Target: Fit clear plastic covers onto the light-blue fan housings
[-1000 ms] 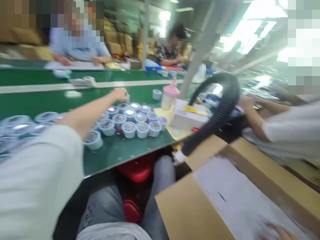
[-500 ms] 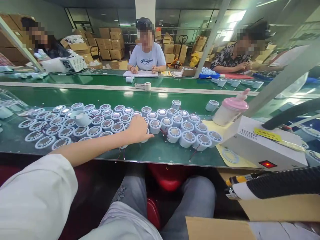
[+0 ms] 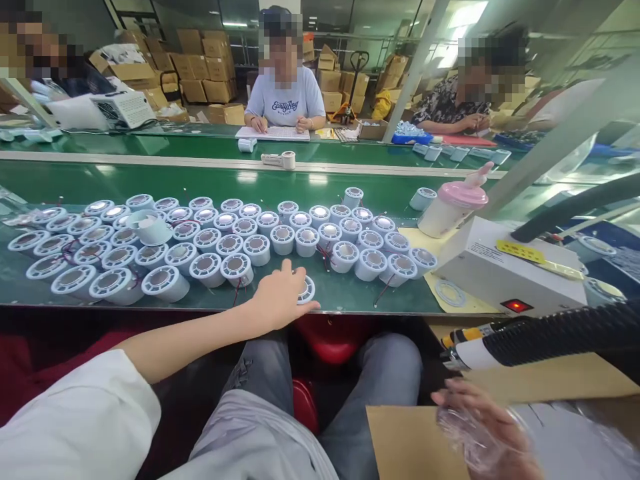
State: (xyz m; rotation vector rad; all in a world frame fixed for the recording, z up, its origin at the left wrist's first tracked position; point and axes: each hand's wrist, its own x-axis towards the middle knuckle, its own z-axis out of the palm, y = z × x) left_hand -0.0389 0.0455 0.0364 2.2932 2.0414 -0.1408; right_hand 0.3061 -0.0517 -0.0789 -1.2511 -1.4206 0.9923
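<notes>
The pale-blue cylinder (image 3: 306, 291) is at the near edge of the worktop (image 3: 345, 291), its slotted end showing. The left hand (image 3: 285, 297) grips it, thumb on the near side and fingers on the far side; whether its base touches the surface is hidden. To handle it well, I would keep the hold on the side wall, clear of the slotted face, and lift it straight up so that no lead snags. Thin dark leads (image 3: 239, 292) trail among the neighbours, so a sideways drag could catch them.

From that cylinder, the larger group of cylinders (image 3: 205, 267) spreads from nine to eleven o'clock and a smaller cluster (image 3: 371, 261) sits from one to two. At ten o'clock a cup-like piece (image 3: 151, 230) rests on the rows; its contents are unclear.

At four o'clock the blurred right hand (image 3: 487, 427) is curled around clear crumpled plastic (image 3: 467, 433), over an open cardboard box (image 3: 413, 437) holding a whitish sheet (image 3: 575, 433). At two o'clock stands a pink-lidded cup (image 3: 453, 208), its contents unseen. Farther off, at one o'clock, a blue tray (image 3: 411, 139) is heaped with small pale-blue pieces.
</notes>
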